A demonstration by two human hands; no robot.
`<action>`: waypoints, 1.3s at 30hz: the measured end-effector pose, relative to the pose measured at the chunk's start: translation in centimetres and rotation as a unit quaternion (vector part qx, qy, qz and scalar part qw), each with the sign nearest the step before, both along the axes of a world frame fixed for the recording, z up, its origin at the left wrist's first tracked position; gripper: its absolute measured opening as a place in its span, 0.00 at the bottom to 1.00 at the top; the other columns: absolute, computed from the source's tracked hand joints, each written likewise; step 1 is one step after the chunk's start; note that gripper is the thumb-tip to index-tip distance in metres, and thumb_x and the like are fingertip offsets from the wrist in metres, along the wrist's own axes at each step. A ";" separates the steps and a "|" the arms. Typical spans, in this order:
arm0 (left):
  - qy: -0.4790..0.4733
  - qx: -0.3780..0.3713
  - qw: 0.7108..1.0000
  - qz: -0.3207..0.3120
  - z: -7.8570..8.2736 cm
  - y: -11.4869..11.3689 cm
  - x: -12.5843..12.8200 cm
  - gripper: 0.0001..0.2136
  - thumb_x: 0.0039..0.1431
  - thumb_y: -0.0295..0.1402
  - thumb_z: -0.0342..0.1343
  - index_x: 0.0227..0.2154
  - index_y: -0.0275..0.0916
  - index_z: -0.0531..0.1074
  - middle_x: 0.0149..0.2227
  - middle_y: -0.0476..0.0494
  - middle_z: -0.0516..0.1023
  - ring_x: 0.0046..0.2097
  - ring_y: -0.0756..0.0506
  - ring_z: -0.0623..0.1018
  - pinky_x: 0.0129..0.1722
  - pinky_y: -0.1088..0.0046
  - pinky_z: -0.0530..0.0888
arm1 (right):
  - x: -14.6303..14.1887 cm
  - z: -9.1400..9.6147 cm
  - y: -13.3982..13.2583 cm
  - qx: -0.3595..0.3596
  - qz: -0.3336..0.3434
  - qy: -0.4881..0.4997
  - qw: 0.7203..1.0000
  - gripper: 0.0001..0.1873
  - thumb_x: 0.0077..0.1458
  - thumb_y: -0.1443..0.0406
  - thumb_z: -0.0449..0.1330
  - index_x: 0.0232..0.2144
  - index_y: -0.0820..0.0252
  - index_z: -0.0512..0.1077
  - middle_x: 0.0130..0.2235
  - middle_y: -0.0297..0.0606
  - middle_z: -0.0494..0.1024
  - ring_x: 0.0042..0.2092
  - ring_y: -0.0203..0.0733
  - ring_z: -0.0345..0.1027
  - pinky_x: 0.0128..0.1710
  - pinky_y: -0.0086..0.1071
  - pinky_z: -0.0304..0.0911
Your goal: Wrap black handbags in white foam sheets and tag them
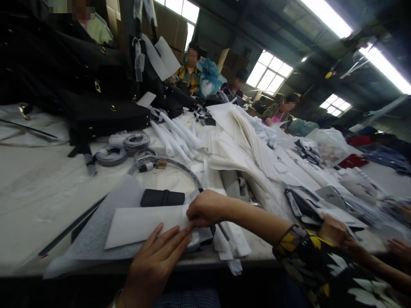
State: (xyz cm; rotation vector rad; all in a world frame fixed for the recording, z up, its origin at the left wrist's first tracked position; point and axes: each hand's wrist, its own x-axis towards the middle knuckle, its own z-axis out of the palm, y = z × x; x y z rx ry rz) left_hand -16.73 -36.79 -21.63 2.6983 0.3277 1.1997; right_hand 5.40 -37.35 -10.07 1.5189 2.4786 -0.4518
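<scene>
A white foam sheet lies folded flat over a dark item on the table near the front edge. My left hand rests on its lower right part, fingers stretched out flat. At the sheet's right end is my right hand, closed, with its fingertips turned down against the sheet; what they pinch is hidden. A black flat piece with a band shows just above the sheet. A plastic-wrapped strap curves from behind down to my right hand. Under everything spreads a larger translucent sheet.
Wrapped coiled straps lie behind, beside black bags at the left. A tall pile of white foam sheets stands ahead. A co-worker's hand works at a black bag on the right. Several people sit farther back.
</scene>
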 end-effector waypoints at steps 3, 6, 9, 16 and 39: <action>-0.005 -0.025 1.000 0.000 -0.9 -0.2 0.1 0.19 0.73 0.28 0.40 0.55 0.44 0.73 0.56 0.52 0.76 0.57 0.47 0.74 0.69 0.61 0.53 | -0.6 -0.2 2.5 -0.065 0.030 -0.053 0.996 0.10 0.54 0.54 0.67 0.29 0.53 0.81 0.27 0.33 0.80 0.28 0.37 0.67 0.24 0.30 0.45; -0.009 -0.015 1.000 -0.005 -1.5 -0.1 0.1 0.19 0.72 0.28 0.40 0.55 0.43 0.73 0.56 0.52 0.77 0.57 0.47 0.74 0.70 0.61 0.52 | -1.4 -0.2 4.1 -0.090 0.041 -0.078 0.992 0.10 0.49 0.55 0.71 0.25 0.53 0.80 0.24 0.32 0.78 0.26 0.36 0.65 0.25 0.29 0.45; -0.027 -0.003 1.000 -0.010 -1.4 0.2 0.1 0.18 0.73 0.28 0.40 0.53 0.41 0.75 0.52 0.50 0.79 0.55 0.47 0.75 0.70 0.60 0.52 | -2.0 -0.6 5.1 -0.108 0.047 -0.085 0.989 0.12 0.45 0.58 0.73 0.18 0.55 0.77 0.21 0.31 0.76 0.24 0.35 0.65 0.24 0.29 0.45; -0.049 -0.026 0.998 -0.026 -1.0 0.3 0.3 0.17 0.71 0.24 0.43 0.51 0.40 0.76 0.52 0.49 0.80 0.55 0.48 0.75 0.69 0.62 0.54 | -2.6 -1.5 5.9 -0.077 0.044 -0.141 0.986 0.14 0.41 0.54 0.75 0.25 0.57 0.81 0.23 0.39 0.78 0.27 0.43 0.71 0.26 0.31 0.54; -0.019 0.080 0.996 -0.024 0.3 1.1 0.0 0.17 0.72 0.27 0.42 0.50 0.42 0.76 0.51 0.53 0.80 0.54 0.51 0.77 0.69 0.70 0.52 | 5.7 -3.1 7.7 -0.019 -0.253 0.027 0.967 0.06 0.55 0.66 0.66 0.36 0.61 0.81 0.37 0.38 0.82 0.40 0.41 0.74 0.37 0.26 0.60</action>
